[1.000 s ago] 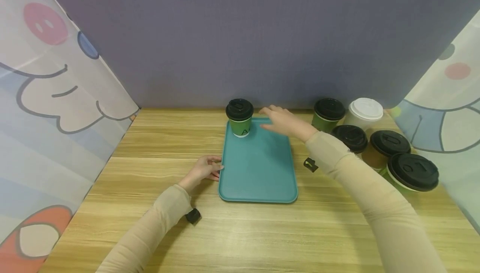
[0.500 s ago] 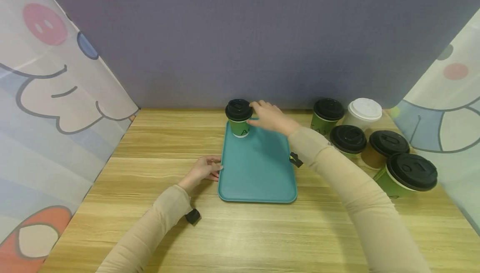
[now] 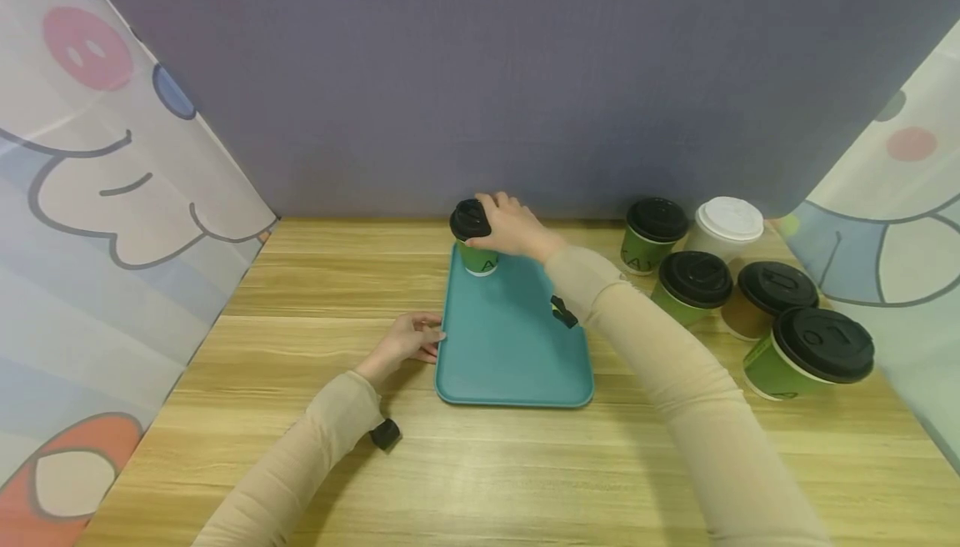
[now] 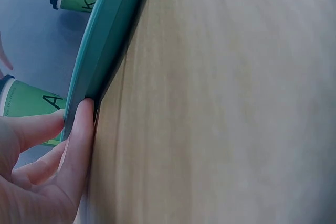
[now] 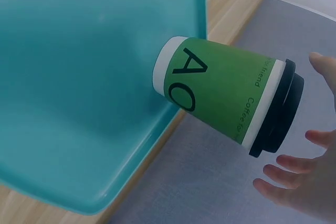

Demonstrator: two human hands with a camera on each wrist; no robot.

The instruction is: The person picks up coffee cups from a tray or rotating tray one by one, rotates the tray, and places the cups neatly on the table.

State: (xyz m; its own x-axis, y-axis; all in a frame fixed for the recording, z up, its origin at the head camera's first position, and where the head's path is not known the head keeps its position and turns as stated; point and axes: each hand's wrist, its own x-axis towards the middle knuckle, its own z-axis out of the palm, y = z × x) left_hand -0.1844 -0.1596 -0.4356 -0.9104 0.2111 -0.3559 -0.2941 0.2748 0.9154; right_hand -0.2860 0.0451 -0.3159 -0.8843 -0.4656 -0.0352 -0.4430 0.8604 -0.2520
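On the far left corner of a teal tray [image 3: 517, 355] stands a green paper coffee cup [image 3: 477, 260] with a black lid, upright. My left hand [image 3: 407, 338] pinches the tray's left edge; in the left wrist view the thumb lies on the rim [image 4: 107, 19] and a finger presses its outer side. My right hand [image 3: 513, 228] is at the right of the cup's lid. The right wrist view shows that hand [image 5: 307, 177] with spread fingers around the lid side, a gap between them and the coffee cup [image 5: 218, 85].
To the right on the wooden table [image 3: 495, 480] stand several lidded cups: green ones [image 3: 780, 368] with black lids, a brown one [image 3: 742, 313] and one with a white lid [image 3: 731, 219]. A grey wall panel [image 3: 480, 80] rises behind; patterned curtains [image 3: 82, 238] hang at the sides.
My right hand has moved left across the tray to the coffee cup's lid. The left hand stays on the tray edge, and the cup and tray stay in place.
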